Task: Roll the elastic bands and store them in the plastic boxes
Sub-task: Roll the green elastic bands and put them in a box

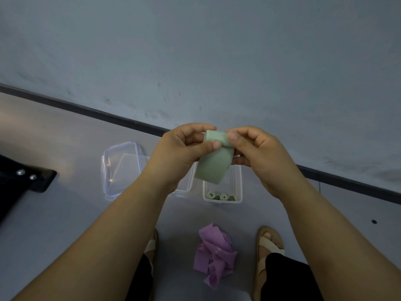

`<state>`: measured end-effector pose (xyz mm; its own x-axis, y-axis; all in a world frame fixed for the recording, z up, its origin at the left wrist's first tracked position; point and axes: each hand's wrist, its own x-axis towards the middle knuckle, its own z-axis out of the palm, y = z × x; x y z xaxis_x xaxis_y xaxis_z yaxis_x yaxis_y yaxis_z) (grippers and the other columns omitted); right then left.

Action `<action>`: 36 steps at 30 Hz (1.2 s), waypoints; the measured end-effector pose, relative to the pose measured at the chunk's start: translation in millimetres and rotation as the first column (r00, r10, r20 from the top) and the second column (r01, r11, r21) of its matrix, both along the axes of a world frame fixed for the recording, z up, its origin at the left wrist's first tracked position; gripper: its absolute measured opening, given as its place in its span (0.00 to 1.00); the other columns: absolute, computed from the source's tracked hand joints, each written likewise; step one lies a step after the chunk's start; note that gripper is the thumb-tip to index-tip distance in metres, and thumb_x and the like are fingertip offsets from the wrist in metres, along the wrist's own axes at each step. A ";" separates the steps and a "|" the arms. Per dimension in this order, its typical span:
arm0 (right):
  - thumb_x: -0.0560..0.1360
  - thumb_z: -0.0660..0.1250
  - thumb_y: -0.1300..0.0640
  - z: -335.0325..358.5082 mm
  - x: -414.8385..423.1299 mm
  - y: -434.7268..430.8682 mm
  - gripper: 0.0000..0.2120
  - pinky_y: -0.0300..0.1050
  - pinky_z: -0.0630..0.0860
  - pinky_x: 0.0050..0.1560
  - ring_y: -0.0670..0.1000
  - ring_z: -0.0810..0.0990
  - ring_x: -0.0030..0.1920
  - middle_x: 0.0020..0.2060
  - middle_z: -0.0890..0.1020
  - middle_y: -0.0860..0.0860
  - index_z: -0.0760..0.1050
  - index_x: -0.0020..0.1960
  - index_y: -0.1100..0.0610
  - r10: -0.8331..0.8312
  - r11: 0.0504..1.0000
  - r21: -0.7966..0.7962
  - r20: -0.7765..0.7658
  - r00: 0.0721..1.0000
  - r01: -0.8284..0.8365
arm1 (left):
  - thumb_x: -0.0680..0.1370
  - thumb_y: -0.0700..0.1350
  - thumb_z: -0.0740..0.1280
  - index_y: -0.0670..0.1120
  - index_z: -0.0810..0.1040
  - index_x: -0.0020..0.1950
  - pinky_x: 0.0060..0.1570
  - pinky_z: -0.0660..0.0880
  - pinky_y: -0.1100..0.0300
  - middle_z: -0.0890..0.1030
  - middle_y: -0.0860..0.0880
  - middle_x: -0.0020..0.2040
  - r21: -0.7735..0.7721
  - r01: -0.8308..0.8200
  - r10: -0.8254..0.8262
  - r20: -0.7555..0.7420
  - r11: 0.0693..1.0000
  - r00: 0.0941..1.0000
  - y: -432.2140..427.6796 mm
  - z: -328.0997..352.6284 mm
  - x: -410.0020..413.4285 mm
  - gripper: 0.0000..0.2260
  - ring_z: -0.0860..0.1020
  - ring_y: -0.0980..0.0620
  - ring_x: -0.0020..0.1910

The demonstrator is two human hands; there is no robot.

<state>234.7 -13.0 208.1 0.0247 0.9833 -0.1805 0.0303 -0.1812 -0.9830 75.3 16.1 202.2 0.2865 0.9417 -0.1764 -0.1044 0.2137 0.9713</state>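
Observation:
A pale green elastic band (213,165) hangs between my hands, its top end folded over into a small roll. My left hand (184,148) pinches that top end between thumb and fingers. My right hand (256,151) pinches it from the other side. Below the band stands a clear plastic box (238,187) with two rolled green bands (220,196) on its bottom. A second clear plastic box (184,187) stands to its left, mostly hidden by my left wrist. A loose heap of purple elastic bands (213,255) lies on the floor between my feet.
A clear lid (121,168) with clip edges lies on the floor left of the boxes. A black object with metal studs (26,177) sits at the far left. A dark skirting strip (108,117) runs along the wall behind. My sandalled feet (269,242) flank the purple heap.

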 end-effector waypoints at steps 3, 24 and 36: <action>0.62 0.68 0.47 -0.7 0.5 0.6 0.15 0.43 0.81 0.43 0.49 0.83 0.42 0.42 0.83 0.52 0.78 0.46 0.53 -0.007 1.000 -0.002 -0.013 1.000 0.007 | 0.68 0.36 0.71 0.48 0.80 0.48 0.45 0.79 0.60 0.83 0.47 0.42 0.011 0.006 -0.006 -0.005 1.000 1.000 -0.5 -0.6 0.2 0.11 0.82 0.52 0.43; 0.58 0.76 0.50 11.1 6.0 -10.3 0.31 0.56 0.79 0.51 0.54 0.80 0.51 0.54 0.79 0.43 0.72 0.59 0.36 0.474 0.879 -0.040 0.199 0.858 -0.476 | 0.67 0.43 0.70 0.39 0.80 0.46 0.38 0.78 0.60 0.82 0.43 0.40 -0.293 0.408 -0.417 0.036 0.865 0.908 12.9 0.7 -23.8 0.11 0.81 0.50 0.37; 0.61 0.78 0.60 23.1 6.1 -14.5 0.31 0.31 0.71 0.36 0.38 0.74 0.34 0.35 0.78 0.34 0.70 0.56 0.38 0.563 0.818 -0.079 0.306 0.768 -0.569 | 0.55 0.52 0.80 0.43 0.84 0.42 0.39 0.79 0.61 0.84 0.44 0.40 -0.337 0.625 -0.615 0.150 0.704 0.774 12.3 -1.2 -23.2 0.21 0.83 0.50 0.38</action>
